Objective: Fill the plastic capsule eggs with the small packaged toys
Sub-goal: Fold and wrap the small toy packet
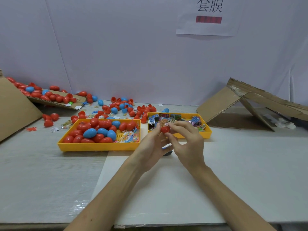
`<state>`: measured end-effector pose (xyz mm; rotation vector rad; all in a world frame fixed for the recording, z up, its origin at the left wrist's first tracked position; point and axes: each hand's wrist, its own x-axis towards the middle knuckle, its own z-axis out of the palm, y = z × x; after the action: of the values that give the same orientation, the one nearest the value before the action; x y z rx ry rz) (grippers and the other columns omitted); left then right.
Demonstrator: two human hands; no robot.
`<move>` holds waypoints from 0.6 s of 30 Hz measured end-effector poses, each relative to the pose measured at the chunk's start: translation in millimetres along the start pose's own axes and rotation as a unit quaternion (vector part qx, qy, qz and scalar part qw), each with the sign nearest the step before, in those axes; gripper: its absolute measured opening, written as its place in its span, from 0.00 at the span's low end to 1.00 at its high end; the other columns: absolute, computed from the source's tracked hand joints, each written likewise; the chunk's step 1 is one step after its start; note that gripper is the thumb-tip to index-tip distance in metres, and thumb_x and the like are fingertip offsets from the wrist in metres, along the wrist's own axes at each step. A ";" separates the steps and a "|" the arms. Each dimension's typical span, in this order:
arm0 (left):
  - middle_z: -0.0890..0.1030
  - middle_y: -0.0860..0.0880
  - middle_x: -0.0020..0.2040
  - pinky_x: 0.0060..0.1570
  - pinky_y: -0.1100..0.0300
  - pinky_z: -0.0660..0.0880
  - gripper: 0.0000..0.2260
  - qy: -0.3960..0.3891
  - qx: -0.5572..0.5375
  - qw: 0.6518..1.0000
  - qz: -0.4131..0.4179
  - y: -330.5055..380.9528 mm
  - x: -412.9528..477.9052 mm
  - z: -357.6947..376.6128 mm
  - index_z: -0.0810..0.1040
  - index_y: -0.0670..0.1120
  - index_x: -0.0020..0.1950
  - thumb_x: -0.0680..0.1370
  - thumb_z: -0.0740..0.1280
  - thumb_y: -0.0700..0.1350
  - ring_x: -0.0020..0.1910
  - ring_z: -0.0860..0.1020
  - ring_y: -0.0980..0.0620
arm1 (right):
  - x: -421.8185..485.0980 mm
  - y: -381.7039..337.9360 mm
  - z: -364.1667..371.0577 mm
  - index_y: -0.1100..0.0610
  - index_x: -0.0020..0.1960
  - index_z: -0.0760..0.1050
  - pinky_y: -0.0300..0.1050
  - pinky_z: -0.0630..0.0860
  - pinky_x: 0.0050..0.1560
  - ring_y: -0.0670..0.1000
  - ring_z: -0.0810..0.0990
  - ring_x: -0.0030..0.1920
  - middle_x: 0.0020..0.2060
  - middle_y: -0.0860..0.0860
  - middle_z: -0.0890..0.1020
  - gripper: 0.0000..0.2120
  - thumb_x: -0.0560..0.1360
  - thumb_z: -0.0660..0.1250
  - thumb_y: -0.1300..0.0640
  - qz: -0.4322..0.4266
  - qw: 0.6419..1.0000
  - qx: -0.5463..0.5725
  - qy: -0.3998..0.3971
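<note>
A red egg half (165,129) sits between both hands, just in front of the right yellow tray (206,132). My left hand (152,147) grips it from the left and below. My right hand (186,139) pinches a printed toy packet (164,122) that sticks out of the egg half's top. Something blue (166,147) shows under my palms; what it is cannot be told. The right tray holds several small packaged toys (176,117). The left yellow tray (96,146) holds several red and blue eggs (90,132) and small clear toy packets (130,136).
Loose red and blue eggs and egg halves (126,106) litter the table behind the trays. A cardboard flap (50,100) at the back left carries more eggs. A collapsed cardboard box (250,104) lies at the right. A white wall with a paper sign (208,15) stands behind.
</note>
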<state>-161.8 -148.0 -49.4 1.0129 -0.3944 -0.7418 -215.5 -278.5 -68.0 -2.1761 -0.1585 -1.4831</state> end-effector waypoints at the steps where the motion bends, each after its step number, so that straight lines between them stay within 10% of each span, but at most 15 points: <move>1: 0.76 0.39 0.70 0.73 0.42 0.66 0.23 0.002 -0.005 1.000 -0.003 -0.3 0.2 0.4 0.76 0.45 0.71 0.86 0.53 0.57 0.65 0.76 0.45 | -0.7 0.9 0.6 0.59 0.56 0.84 0.54 0.78 0.53 0.51 0.82 0.52 0.51 0.51 0.84 0.13 0.72 0.76 0.61 -0.002 1.000 -0.001 0.001; 18: 0.83 0.43 0.62 0.66 0.48 0.72 0.24 0.033 0.041 0.999 0.009 -4.2 1.5 1.5 0.80 0.45 0.65 0.84 0.55 0.59 0.60 0.80 0.48 | 6.0 -5.9 -5.8 0.58 0.53 0.85 0.44 0.80 0.53 0.46 0.84 0.50 0.48 0.48 0.86 0.07 0.75 0.74 0.61 0.059 0.996 0.060 -0.004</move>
<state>-163.2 -151.3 -52.3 1.1068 -0.3793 -0.6789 -220.2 -277.1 -59.1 -2.0591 -0.1179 -1.3646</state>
